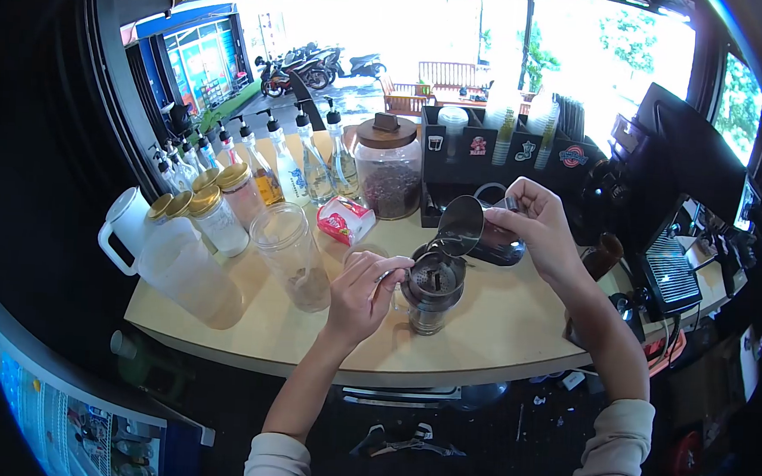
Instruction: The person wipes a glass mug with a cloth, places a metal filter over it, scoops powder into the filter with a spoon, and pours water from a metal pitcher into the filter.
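My right hand (532,224) is closed on the handle of a small metal pitcher (463,225), tilted to the left with its mouth low. Its lip hangs just over a dark metal strainer (437,280) with small holes, which sits in the top of a clear glass (428,320). Something dark lies in the strainer. With its fingers pinched, my left hand (365,291) grips the strainer's handle at the left rim. Whether liquid is flowing from the pitcher I cannot make out. A tall clear plastic jar (292,259) stands left of my left hand.
Left on the counter (496,339) stand a frosted pitcher (185,271), gold-lidded jars (221,221) and several pump bottles (286,160). Behind are a red-and-white packet (346,220), a wooden-lidded jar (389,174) and a black cup organizer (506,145). An espresso machine (673,262) is at right.
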Action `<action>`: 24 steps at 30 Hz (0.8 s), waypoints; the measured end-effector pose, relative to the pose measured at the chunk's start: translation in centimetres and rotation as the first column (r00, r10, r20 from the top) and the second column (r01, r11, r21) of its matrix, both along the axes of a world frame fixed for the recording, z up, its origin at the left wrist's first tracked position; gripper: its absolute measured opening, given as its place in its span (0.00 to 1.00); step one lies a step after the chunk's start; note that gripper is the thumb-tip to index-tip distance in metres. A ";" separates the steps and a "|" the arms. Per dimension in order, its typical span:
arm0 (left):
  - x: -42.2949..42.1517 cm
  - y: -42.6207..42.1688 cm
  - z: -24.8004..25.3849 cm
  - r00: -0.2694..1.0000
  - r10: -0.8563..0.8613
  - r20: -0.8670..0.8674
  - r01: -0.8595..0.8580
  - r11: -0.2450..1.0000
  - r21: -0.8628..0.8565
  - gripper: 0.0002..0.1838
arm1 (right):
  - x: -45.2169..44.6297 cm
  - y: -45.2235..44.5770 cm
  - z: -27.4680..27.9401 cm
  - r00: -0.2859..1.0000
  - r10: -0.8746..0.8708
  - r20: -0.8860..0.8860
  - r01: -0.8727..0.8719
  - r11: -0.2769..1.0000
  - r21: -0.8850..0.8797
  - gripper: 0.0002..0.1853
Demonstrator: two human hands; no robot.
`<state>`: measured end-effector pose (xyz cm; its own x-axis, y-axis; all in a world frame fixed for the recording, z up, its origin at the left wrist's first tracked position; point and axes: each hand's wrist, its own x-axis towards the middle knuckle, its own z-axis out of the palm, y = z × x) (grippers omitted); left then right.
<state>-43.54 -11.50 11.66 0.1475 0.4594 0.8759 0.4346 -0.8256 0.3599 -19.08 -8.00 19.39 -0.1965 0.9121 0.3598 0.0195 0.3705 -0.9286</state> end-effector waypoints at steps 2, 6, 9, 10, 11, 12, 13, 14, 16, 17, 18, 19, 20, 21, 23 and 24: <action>0.0 -0.1 0.2 1.000 0.012 -0.013 -0.011 1.000 0.024 0.09 | 0.0 0.0 -0.1 1.000 0.004 -0.011 -0.004 1.000 0.000 0.11; -0.2 -0.3 0.4 0.999 0.033 -0.030 -0.031 0.998 0.055 0.08 | -0.2 -0.2 -0.1 0.999 -0.024 -0.041 0.025 1.000 0.006 0.12; -0.3 -0.5 0.5 0.999 0.043 -0.032 -0.041 0.997 0.063 0.08 | 0.2 0.0 -0.6 0.996 -0.054 -0.076 0.056 0.998 0.028 0.13; -0.3 -0.5 0.5 0.998 0.047 -0.031 -0.044 0.997 0.064 0.08 | 0.5 0.1 -0.7 0.995 -0.060 -0.075 0.064 0.997 0.052 0.13; -0.3 -0.5 0.5 0.998 0.050 -0.031 -0.047 0.997 0.066 0.08 | 0.6 0.0 -0.7 0.995 -0.062 -0.075 0.066 0.996 0.052 0.13; -0.3 -0.5 0.6 0.998 0.047 -0.031 -0.045 0.997 0.067 0.08 | 0.8 -0.1 -0.8 0.994 -0.075 -0.081 0.079 0.996 0.039 0.13; -0.3 -0.6 0.7 0.998 0.055 -0.033 -0.053 0.996 0.076 0.08 | 0.9 -0.2 -0.8 0.992 -0.088 -0.086 0.091 0.996 0.026 0.13; -0.3 -0.6 0.7 0.997 0.064 -0.035 -0.061 0.994 0.086 0.08 | 1.1 -0.4 -0.8 0.992 -0.090 -0.086 0.093 0.995 0.026 0.13; -0.3 -0.6 0.7 0.997 0.065 -0.038 -0.062 0.994 0.089 0.08 | 1.2 -0.9 -0.7 0.985 -0.127 -0.117 0.127 0.992 -0.001 0.13; -0.3 -0.7 0.7 0.997 0.068 -0.041 -0.064 0.994 0.091 0.08 | 1.5 -0.9 -0.8 0.985 -0.128 -0.117 0.129 0.992 -0.001 0.13; -0.3 -0.7 0.7 0.997 0.067 -0.040 -0.063 0.994 0.092 0.08 | 1.9 -0.8 -1.1 0.984 -0.129 -0.126 0.131 0.991 0.000 0.12; -0.3 -0.7 0.6 0.997 0.068 -0.036 -0.065 0.994 0.084 0.08 | 2.3 -0.9 -1.2 0.982 -0.131 -0.134 0.132 0.991 0.001 0.12; -0.3 -0.7 0.5 0.997 0.070 -0.032 -0.067 0.995 0.075 0.08 | 2.5 -1.2 -1.1 0.982 -0.130 -0.134 0.132 0.991 0.002 0.12; -0.4 -0.7 0.4 0.997 0.070 -0.032 -0.068 0.995 0.077 0.08 | 2.7 -1.7 -0.9 0.976 -0.121 -0.180 0.113 0.992 -0.057 0.11; -0.4 -0.5 0.2 0.995 0.089 -0.037 -0.084 0.989 0.121 0.05 | 3.2 -2.2 -1.4 0.967 -0.113 -0.227 0.089 0.989 -0.114 0.11; -0.4 -0.4 0.0 0.995 0.091 -0.037 -0.086 0.989 0.122 0.05 | 3.7 -2.0 -2.1 0.952 -0.105 -0.288 0.069 0.989 -0.132 0.10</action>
<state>-43.93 -11.93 11.69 0.1493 0.3639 0.9194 0.5203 -0.8196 0.2399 -15.35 -10.01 17.30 -0.0166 0.9605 0.2776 -0.2335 0.2663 -0.9352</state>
